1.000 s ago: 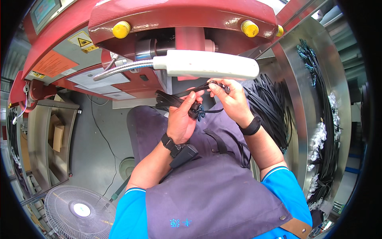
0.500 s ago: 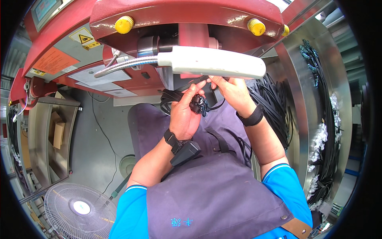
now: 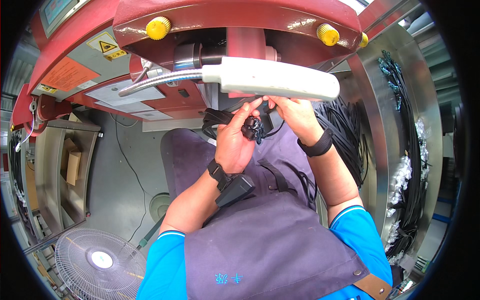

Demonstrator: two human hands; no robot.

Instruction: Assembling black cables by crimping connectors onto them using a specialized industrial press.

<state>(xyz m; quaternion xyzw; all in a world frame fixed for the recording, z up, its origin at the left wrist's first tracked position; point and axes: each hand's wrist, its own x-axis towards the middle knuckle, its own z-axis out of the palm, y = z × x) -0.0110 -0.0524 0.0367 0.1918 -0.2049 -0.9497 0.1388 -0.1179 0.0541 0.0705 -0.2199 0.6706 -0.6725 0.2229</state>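
My left hand [image 3: 235,145] is closed around a looped bundle of black straps [image 3: 216,118]. A shiny dark clump with bluish bits [image 3: 254,131] shows at its palm side. Thumb and forefinger of my right hand [image 3: 300,120] pinch together close to my left fingertips, on a black strap that runs between the hands. Just above them is a white elongated lamp head [image 3: 277,79] on a flexible metal neck, and it partly hides the strap. Behind the lamp, a pinkish wheel [image 3: 245,45] of the red machine [image 3: 235,14] looks smeared.
Many black straps [image 3: 346,132] hang beside my right forearm. Further right, a metal trough [image 3: 372,165] holds more straps with clear plastic bits. A floor fan [image 3: 102,260] stands lower left, near a metal rack [image 3: 57,175] with a cardboard box [image 3: 73,167]. A dark cord [image 3: 137,182] crosses the floor.
Both hands keep nearly the same pose. They, the lamp and the machine appear shifted slightly to the right in the picture.
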